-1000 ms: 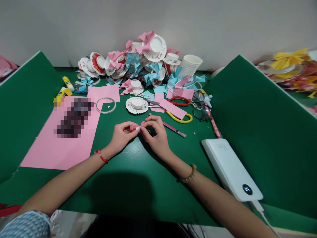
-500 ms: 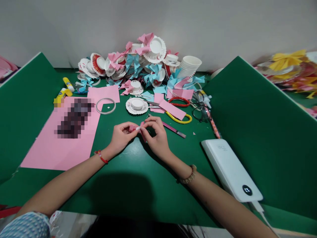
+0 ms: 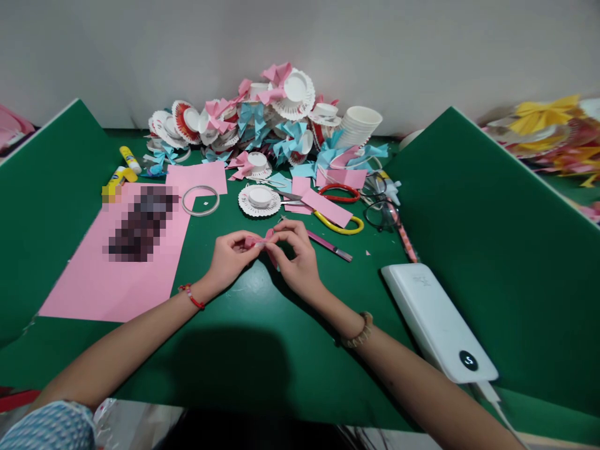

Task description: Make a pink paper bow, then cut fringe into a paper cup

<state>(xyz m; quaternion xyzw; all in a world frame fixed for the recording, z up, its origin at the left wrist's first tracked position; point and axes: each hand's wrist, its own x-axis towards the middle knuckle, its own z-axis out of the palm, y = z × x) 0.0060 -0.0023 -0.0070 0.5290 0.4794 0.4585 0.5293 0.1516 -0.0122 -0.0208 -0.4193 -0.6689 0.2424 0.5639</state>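
At the middle of the green table (image 3: pixel 262 337), just above its surface: left hand (image 3: pixel 229 256) and right hand (image 3: pixel 295 253) fingertip to fingertip, each grip pressed together on a small folded piece of pink paper (image 3: pixel 262 239), pinching it from either side. Mostly hidden by the fingers, so its exact shape impossible to tell.

Just beyond the hands: a frilled white paper cup base (image 3: pixel 259 199), a ring of clear tape (image 3: pixel 200 200) to its left, pink paper strips (image 3: pixel 327 207) to its right. Close by the right hand, a slim pink-handled cutter (image 3: pixel 329 244) lying slantwise. Further right, yellow-handled scissors (image 3: pixel 344 225) and red-handled scissors (image 3: pixel 340 192), then a pair of glasses (image 3: pixel 380 209).

At the left: a large pink sheet (image 3: pixel 94 275) flat on the table, part of it blurred out; two glue sticks (image 3: pixel 122 169) past its far corner. At the right near edge: a white power bank (image 3: pixel 438 322) with a cable.

Against the back wall: a heap of finished paper decorations (image 3: pixel 248 125) in white, pink, blue and red, beside a stack of white cups (image 3: pixel 359 123). Green dividers (image 3: pixel 492 237) on both sides, shutting off the neighbouring places.
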